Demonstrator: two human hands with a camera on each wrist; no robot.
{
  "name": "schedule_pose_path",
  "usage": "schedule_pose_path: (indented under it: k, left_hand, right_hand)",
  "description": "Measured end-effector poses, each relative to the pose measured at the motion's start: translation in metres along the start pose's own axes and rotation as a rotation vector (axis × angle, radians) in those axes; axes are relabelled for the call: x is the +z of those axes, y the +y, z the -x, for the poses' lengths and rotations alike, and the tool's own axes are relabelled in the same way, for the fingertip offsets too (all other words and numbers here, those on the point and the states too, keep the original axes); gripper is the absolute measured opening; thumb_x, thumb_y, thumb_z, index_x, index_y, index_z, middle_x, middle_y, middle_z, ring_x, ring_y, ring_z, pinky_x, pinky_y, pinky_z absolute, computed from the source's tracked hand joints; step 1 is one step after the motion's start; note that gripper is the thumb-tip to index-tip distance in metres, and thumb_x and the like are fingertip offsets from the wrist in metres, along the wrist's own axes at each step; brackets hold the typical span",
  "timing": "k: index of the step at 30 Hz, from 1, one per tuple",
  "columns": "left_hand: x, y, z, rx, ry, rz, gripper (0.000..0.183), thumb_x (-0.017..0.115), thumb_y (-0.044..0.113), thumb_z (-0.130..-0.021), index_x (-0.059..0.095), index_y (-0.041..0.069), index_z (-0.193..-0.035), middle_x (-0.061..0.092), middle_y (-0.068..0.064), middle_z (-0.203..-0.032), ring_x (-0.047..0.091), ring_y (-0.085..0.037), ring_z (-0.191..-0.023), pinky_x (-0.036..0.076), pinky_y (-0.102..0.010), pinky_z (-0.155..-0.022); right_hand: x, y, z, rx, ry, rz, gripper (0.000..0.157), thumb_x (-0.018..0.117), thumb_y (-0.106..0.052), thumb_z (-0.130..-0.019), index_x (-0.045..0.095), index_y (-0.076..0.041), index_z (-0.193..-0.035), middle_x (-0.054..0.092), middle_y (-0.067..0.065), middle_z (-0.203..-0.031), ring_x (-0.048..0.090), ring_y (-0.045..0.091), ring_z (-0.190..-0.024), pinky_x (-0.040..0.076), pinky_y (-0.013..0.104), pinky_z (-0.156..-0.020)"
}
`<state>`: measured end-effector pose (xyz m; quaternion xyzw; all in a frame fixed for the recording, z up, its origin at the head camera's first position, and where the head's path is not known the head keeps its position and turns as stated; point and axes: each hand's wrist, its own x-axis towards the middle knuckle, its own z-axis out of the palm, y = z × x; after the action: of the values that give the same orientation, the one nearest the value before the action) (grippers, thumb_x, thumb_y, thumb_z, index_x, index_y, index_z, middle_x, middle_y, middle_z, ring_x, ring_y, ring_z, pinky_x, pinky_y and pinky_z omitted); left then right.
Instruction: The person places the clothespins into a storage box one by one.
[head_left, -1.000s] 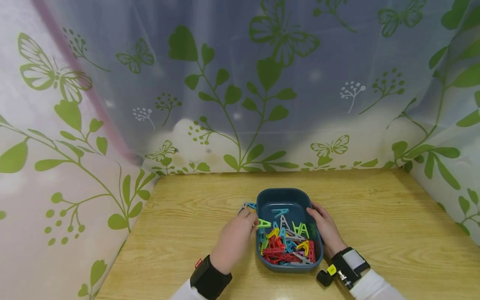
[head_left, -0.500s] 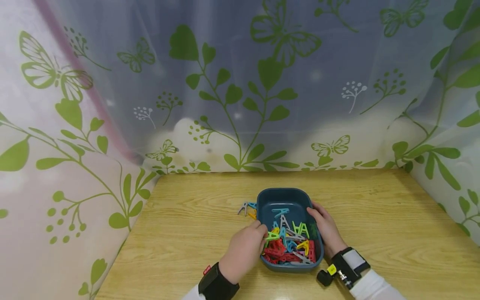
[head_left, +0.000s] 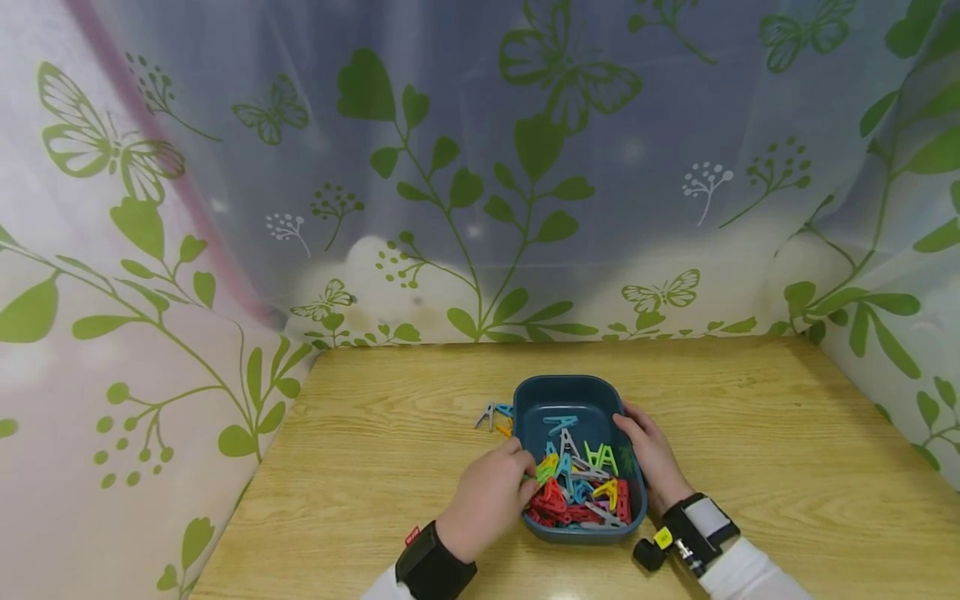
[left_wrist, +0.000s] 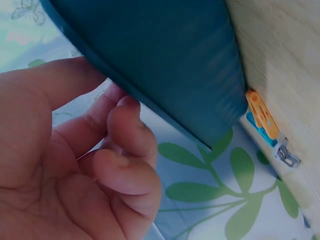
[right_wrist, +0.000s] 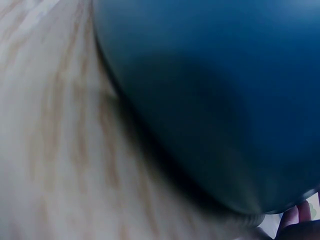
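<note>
A dark blue plastic bin [head_left: 566, 390] stands on the table, its near half heaped with colourful clothespins [head_left: 581, 492]. My left hand [head_left: 491, 492] reaches over the bin's left rim, with thumb and forefinger pinching a light green clothespin [head_left: 543, 473] low at the heap. In the left wrist view, those fingertips are hidden behind the bin wall [left_wrist: 165, 60], and the other fingers curl outside it. My right hand [head_left: 652, 446] grips the bin's right side, thumb at the rim. Just left of the bin lie a grey clothespin [head_left: 489, 415], a blue one [head_left: 505, 410] and an orange one [left_wrist: 261, 114].
The wood-grain table [head_left: 375, 433] extends around the bin. A curtain [head_left: 480, 208] printed with leaves and butterflies hangs along the back and both sides. A small black device [head_left: 649, 555] hangs at the right wrist strap.
My left hand has moved right and nearer the body, carrying the light green clothespin from the left rim into the bin and lowering it. My right hand and the bin have stayed still.
</note>
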<state>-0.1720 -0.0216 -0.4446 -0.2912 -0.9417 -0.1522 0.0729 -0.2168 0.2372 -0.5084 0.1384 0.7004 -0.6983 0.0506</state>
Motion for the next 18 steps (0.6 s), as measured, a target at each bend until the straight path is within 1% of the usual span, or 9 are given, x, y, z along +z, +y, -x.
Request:
schedule_pose_path:
  k: [2,4,7,10,13,15,18]
  left_hand:
    - [-0.002,-0.004,-0.002,-0.008,0.024,0.033,0.008,0.077,0.020,-0.093,0.072,0.015,-0.091,0.056,0.004,-0.085,0.045,-0.002,-0.063,0.039,-0.019,-0.057]
    - [-0.004,-0.011,-0.005,-0.020,0.072,0.048,0.010,0.077,0.019,-0.094,0.069,0.015,-0.088,0.055,0.003,-0.085,0.044,-0.002,-0.060,0.037,-0.019,-0.054]
    - [-0.004,-0.025,-0.013,-0.058,0.151,0.053,0.014,0.077,0.017,-0.093,0.066,0.013,-0.086,0.056,0.001,-0.084,0.043,-0.003,-0.057,0.035,-0.019,-0.052]
    - [-0.001,-0.040,-0.022,-0.101,0.207,0.038,0.014,0.078,0.014,-0.092,0.065,0.011,-0.086,0.056,-0.001,-0.084,0.044,-0.006,-0.056,0.037,-0.022,-0.051]
    - [0.004,-0.055,-0.029,-0.124,0.214,0.022,0.012,0.078,0.010,-0.091,0.066,0.010,-0.089,0.057,-0.003,-0.084,0.046,-0.009,-0.056,0.039,-0.024,-0.051]
    - [0.008,-0.062,-0.033,-0.130,0.194,0.009,0.010,0.078,0.009,-0.091,0.068,0.009,-0.092,0.057,-0.003,-0.084,0.049,-0.011,-0.058,0.042,-0.025,-0.052]
    - [0.012,-0.068,-0.037,-0.131,0.159,-0.014,0.009,0.078,0.009,-0.091,0.071,0.010,-0.097,0.057,-0.003,-0.086,0.054,-0.013,-0.063,0.046,-0.027,-0.056]
  right_hand:
    - [0.000,0.000,0.000,-0.001,0.000,-0.003,0.065,0.047,-0.048,-0.108,0.028,-0.017,-0.163,0.039,0.015,-0.161,0.052,0.026,-0.131,0.049,0.020,-0.087]
    - [0.000,0.000,0.000,-0.001,0.000,-0.005,0.065,0.047,-0.047,-0.108,0.028,-0.017,-0.163,0.039,0.015,-0.162,0.052,0.026,-0.131,0.049,0.019,-0.087]
    - [0.000,0.000,0.000,-0.005,0.001,0.000,0.065,0.047,-0.047,-0.108,0.029,-0.017,-0.162,0.039,0.015,-0.162,0.051,0.026,-0.132,0.049,0.018,-0.087]
    - [-0.001,0.001,-0.001,-0.012,0.000,0.007,0.064,0.046,-0.047,-0.108,0.029,-0.017,-0.162,0.039,0.015,-0.161,0.051,0.027,-0.132,0.048,0.017,-0.086]
    - [-0.001,0.001,-0.001,-0.021,0.004,0.013,0.064,0.046,-0.046,-0.109,0.029,-0.016,-0.162,0.040,0.016,-0.161,0.052,0.026,-0.131,0.048,0.016,-0.086]
    - [-0.001,0.001,-0.002,-0.020,0.003,0.012,0.063,0.045,-0.044,-0.109,0.028,-0.015,-0.163,0.039,0.017,-0.161,0.051,0.027,-0.132,0.048,0.017,-0.087]
    - [-0.001,0.001,-0.003,-0.023,0.000,0.014,0.064,0.045,-0.043,-0.110,0.027,-0.013,-0.163,0.037,0.018,-0.162,0.049,0.029,-0.135,0.047,0.018,-0.087]
